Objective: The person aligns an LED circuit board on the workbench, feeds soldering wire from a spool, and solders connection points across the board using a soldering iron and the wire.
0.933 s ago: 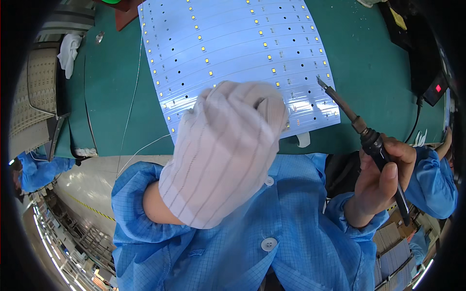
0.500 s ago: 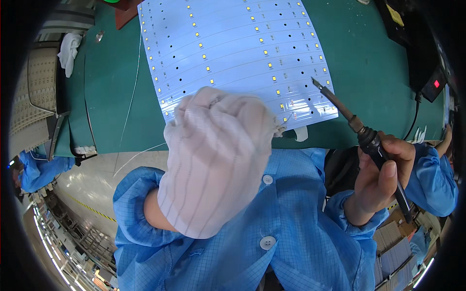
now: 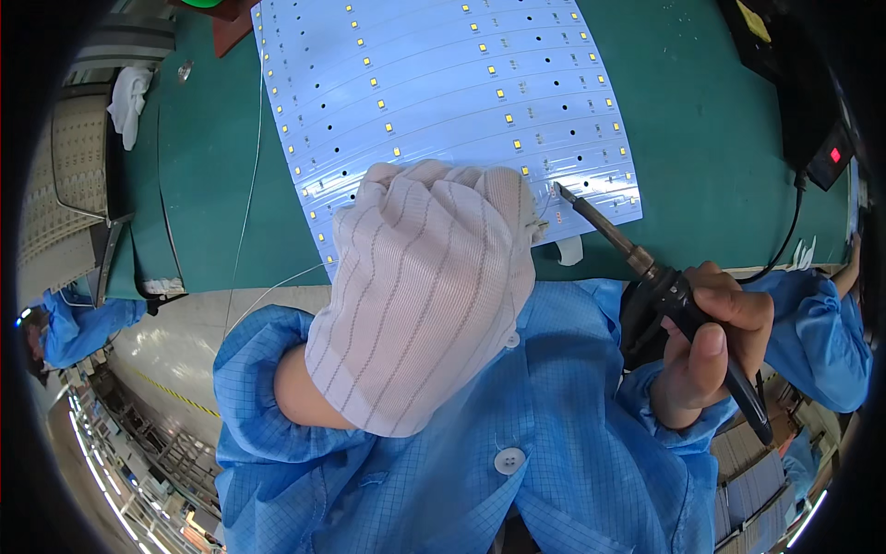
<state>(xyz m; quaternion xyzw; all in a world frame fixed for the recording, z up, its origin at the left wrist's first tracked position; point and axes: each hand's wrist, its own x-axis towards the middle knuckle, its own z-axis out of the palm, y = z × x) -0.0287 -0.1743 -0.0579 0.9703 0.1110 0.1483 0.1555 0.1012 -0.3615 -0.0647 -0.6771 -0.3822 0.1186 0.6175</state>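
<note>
A white LED circuit board [image 3: 443,102], with rows of small yellow LEDs, lies on the green mat. My left hand [image 3: 425,295], in a white striped glove, is closed over its near edge. Thin solder wire [image 3: 251,185] loops down from the left and runs into that hand; a short end shows beside the fingertips. My bare right hand [image 3: 715,337] grips a soldering iron [image 3: 683,305] by its black handle. The iron's tip is at the board's near right part, close to the solder end; whether it touches cannot be told.
The green mat [image 3: 692,120] covers the table. At the right stands a black box with a red light [image 3: 835,155] and a cable. A white cloth [image 3: 129,102] and a rack of boards [image 3: 69,175] are at the left. Another person's blue sleeve [image 3: 821,342] shows at right.
The soldering iron has moved left and down, its tip now nearer my left hand. My left hand has turned and shifted slightly right. The board has shifted slightly.
</note>
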